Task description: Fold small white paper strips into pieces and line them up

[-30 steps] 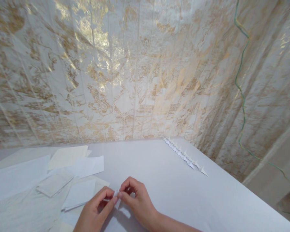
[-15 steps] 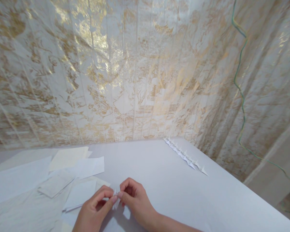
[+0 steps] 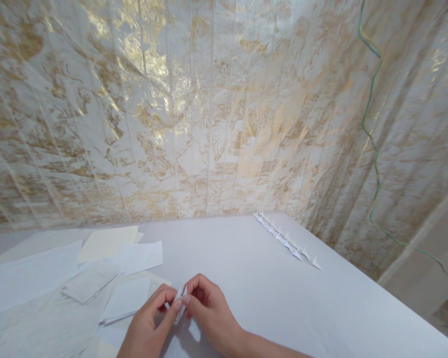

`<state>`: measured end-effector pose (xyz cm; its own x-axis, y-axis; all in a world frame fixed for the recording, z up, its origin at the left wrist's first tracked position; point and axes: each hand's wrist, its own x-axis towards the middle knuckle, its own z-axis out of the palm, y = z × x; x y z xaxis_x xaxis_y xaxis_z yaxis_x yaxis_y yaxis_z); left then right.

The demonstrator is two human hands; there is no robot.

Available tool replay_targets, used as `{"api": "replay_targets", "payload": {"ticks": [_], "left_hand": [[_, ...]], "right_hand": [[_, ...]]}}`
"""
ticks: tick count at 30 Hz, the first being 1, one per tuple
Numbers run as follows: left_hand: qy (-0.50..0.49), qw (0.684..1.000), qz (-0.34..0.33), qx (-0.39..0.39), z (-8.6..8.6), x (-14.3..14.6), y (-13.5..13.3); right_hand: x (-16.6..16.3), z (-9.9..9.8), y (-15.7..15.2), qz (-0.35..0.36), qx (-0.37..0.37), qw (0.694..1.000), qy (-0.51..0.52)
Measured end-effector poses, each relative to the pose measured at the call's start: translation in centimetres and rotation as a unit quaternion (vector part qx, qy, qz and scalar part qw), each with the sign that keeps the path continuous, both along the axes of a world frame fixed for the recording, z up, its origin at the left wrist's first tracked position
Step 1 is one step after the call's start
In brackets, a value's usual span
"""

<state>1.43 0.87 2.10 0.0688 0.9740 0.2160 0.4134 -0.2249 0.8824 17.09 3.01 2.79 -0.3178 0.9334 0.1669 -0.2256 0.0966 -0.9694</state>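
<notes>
A small piece of folded white paper is pinched between both hands, low in the middle of the view and just above the table. My left hand grips it from the left with thumb and fingertips. From the right, my right hand pinches its upper part between thumb and index finger. Two narrow points of the paper stick up between the fingertips. The rest of its shape is partly hidden by the thumbs.
White sheets and a stack of cut paper lie at the left. Rows of small pointed folded papers stand at the table's right back edge. Behind hangs a gold-patterned curtain with a green cord.
The folded paper has tilted between my fingers, and its two upper points now show more clearly. My left hand has shifted slightly to the right.
</notes>
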Motion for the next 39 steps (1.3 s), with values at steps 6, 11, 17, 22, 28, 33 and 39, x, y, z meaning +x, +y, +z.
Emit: {"api": "replay_targets", "payload": {"ticks": [6,11,17,22,28,33,39], "left_hand": [[0.023,0.999,0.023,0.025,0.0,-0.4,0.4],[0.004,0.998,0.050,0.039,0.3,-0.2,0.3],[-0.068,0.995,0.067,0.023,1.4,0.5,-0.4],[-0.094,0.994,0.059,0.013,1.7,0.8,-0.6],[-0.087,0.994,0.057,0.016,1.4,0.5,-0.2],[-0.154,0.985,0.072,0.000,1.4,0.9,-0.5],[-0.170,0.983,0.065,-0.014,1.2,0.9,-0.6]], "right_hand": [[0.5,0.0,0.0,-0.040,0.087,0.985,-0.142],[0.7,0.2,0.1,-0.070,0.136,0.973,-0.171],[0.6,0.1,0.0,-0.060,0.114,0.977,-0.170],[0.7,-0.2,0.3,-0.052,0.079,0.987,-0.131],[0.8,0.0,0.4,-0.066,0.066,0.988,-0.121],[0.8,0.2,0.4,-0.074,0.059,0.990,-0.102],[0.8,0.1,0.3,-0.073,0.067,0.990,-0.096]]}}
